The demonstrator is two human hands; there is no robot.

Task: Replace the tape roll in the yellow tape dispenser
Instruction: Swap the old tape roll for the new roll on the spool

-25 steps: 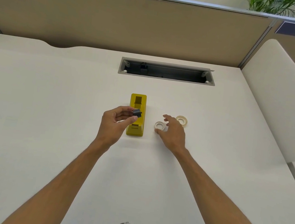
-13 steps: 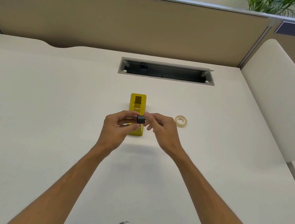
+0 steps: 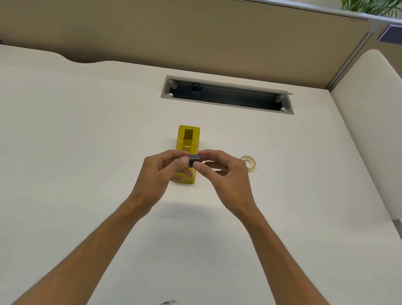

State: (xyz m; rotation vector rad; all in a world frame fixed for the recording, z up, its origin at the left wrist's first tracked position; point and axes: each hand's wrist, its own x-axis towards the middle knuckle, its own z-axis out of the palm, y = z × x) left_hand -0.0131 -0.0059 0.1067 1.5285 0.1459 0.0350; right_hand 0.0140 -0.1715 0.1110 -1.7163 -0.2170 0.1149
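The yellow tape dispenser [image 3: 188, 137] stands on the white desk [image 3: 66, 146], its near end hidden behind my hands. My left hand [image 3: 161, 172] pinches a small dark spool core [image 3: 193, 160] just above the dispenser. My right hand [image 3: 227, 179] meets it from the right, thumb and fingers closed at the core's right end. The tape roll it took from the desk is mostly hidden inside its fingers. Another pale tape roll [image 3: 248, 162] lies flat on the desk just right of my right hand.
A grey cable slot [image 3: 228, 95] is sunk into the desk behind the dispenser. A tan partition [image 3: 186, 28] closes the back. A cream side panel [image 3: 378, 130] rises along the right edge.
My right hand took the nearer tape roll off the desk and came left to the core in my left hand. Both hands now meet over the dispenser.
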